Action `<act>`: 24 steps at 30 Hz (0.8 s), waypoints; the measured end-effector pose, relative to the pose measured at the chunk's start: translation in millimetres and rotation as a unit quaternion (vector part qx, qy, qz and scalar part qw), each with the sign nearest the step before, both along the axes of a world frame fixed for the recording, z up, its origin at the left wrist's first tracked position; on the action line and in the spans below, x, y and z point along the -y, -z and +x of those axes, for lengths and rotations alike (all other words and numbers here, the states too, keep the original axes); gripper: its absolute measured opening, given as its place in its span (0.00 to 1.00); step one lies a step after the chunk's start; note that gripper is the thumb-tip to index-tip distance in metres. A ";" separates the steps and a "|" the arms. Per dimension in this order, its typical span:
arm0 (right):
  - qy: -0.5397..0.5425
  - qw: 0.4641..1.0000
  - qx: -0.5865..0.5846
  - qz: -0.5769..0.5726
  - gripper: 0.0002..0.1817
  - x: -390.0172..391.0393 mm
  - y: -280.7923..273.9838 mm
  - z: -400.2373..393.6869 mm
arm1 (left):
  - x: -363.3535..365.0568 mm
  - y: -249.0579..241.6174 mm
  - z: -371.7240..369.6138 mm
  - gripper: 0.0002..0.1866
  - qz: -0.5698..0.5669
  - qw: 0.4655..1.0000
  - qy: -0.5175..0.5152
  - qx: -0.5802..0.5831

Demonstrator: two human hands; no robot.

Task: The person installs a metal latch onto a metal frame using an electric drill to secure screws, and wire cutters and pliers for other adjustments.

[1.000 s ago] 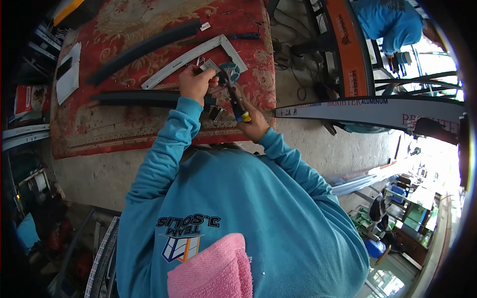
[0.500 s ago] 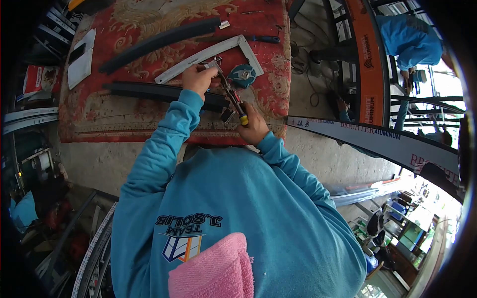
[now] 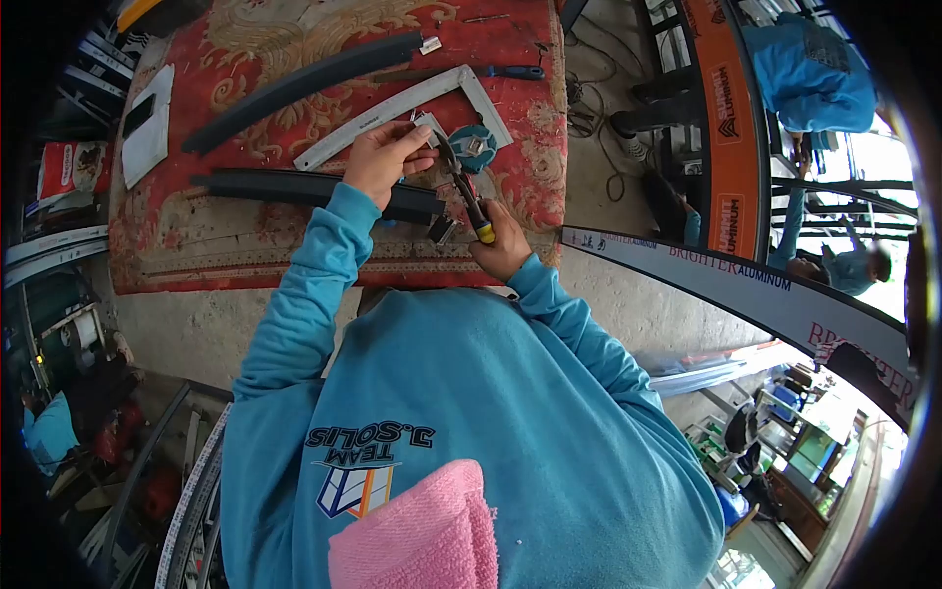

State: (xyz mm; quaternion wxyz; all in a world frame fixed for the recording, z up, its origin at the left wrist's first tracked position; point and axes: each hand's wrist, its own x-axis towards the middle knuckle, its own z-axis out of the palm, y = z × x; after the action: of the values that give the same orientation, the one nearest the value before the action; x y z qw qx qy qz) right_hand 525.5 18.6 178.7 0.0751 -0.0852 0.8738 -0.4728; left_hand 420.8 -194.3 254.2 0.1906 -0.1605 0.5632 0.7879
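- Concrete floor (image 3: 206,334) runs around the desk (image 3: 235,250), whose top is red and patterned.
- Nearest to me, a pink towel (image 3: 417,530) lies against the front of my blue shirt (image 3: 530,422).
- My right grip (image 3: 503,243) is wrapped around the handles of the pliers (image 3: 475,208), which point away from me above the desk.
- My left grip (image 3: 381,162) pinches a small pale piece (image 3: 432,126) between thumb and fingers, right by the nose of the pliers; I cannot tell whether their jaws bite on it.
- Under my left wrist, a straight dark strip (image 3: 280,186) lies on the desk, with a small dark block (image 3: 444,230) near its right end.
- Just beyond the pliers sits a round teal thing (image 3: 473,149), beside a white L-shaped square (image 3: 378,115).
- Farther off lie a screwdriver (image 3: 517,72) with a blue handle and a curved dark strip (image 3: 304,93).
- Over at the left edge, a phone (image 3: 139,115) rests on white paper (image 3: 147,152).
- Past a lettered beam (image 3: 706,269) and an orange panel (image 3: 721,108) on the right, another person (image 3: 814,74) in blue bends forward.
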 end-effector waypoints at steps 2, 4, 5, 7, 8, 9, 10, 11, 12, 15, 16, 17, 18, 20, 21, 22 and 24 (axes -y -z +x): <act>-0.005 1.000 0.009 0.000 0.27 -1.0 -3.4 -0.6 | 2.6 3.4 0.1 0.13 0.009 1.000 0.011 0.001; -0.018 1.000 0.016 -0.001 0.27 -2.7 -5.7 -0.1 | 4.9 4.5 0.3 0.12 0.004 1.000 0.018 0.001; -0.017 1.000 0.016 0.001 0.27 -3.2 -6.8 -0.4 | 5.3 4.3 -0.3 0.12 -0.001 1.000 0.024 -0.001; -0.024 1.000 0.013 0.000 0.27 -1.7 -8.4 -0.8 | 6.1 4.9 -0.9 0.11 -0.003 1.000 0.028 -0.007; -0.025 1.000 0.013 0.000 0.27 -0.8 -9.6 -1.2 | 6.7 5.1 -1.2 0.10 -0.007 0.999 0.031 -0.014; -0.019 1.000 0.020 0.000 0.27 0.1 -11.0 -1.2 | 7.4 5.1 -1.3 0.10 -0.007 0.999 0.030 -0.013; -0.014 1.000 0.027 0.000 0.28 0.7 -11.5 -0.9 | 7.9 5.0 -1.6 0.10 -0.009 0.999 0.033 -0.013; -0.014 1.000 0.027 0.000 0.28 0.8 -10.4 -0.7 | 8.1 5.0 -2.0 0.10 -0.011 0.999 0.035 -0.013; -0.012 1.000 0.017 0.003 0.28 0.8 -8.5 -0.6 | 8.3 5.4 -2.4 0.10 -0.011 0.999 0.035 -0.013; -0.012 0.999 0.037 0.002 0.28 2.6 -12.0 -3.0 | 9.7 8.0 -4.3 0.10 -0.016 0.999 0.036 -0.012; -0.014 0.998 0.069 -0.002 0.29 3.2 -13.7 -3.3 | 10.3 9.6 -5.5 0.09 -0.020 0.999 0.042 -0.015; -0.013 0.998 0.068 -0.001 0.29 3.2 -13.0 -3.8 | 10.4 10.2 -7.2 0.09 -0.023 0.998 0.048 -0.018; -0.010 0.997 0.077 0.006 0.28 3.6 -11.4 -4.3 | 10.8 10.5 -9.1 0.09 -0.023 0.998 0.048 -0.019; -0.007 0.996 0.084 0.014 0.27 5.3 -8.2 -5.5 | 11.5 10.7 -14.0 0.09 -0.037 0.996 0.074 -0.015; -0.002 0.996 0.091 0.017 0.27 6.3 -6.7 -5.7 | 11.3 11.1 -16.5 0.09 -0.037 0.996 0.074 -0.016; 0.002 0.995 0.097 0.020 0.27 6.8 -5.8 -6.4 | 11.2 11.5 -19.0 0.09 -0.044 0.996 0.076 -0.009; -0.004 0.996 0.087 0.019 0.28 7.2 -11.6 -7.9 | 10.8 11.5 -19.3 0.09 -0.053 0.996 0.078 -0.002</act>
State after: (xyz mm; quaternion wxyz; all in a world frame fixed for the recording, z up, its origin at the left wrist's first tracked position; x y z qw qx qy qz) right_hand 517.6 11.4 190.2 0.1541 -0.0461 0.8725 -0.4613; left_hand 401.5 -205.1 242.7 0.2417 -0.1245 0.6151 0.7401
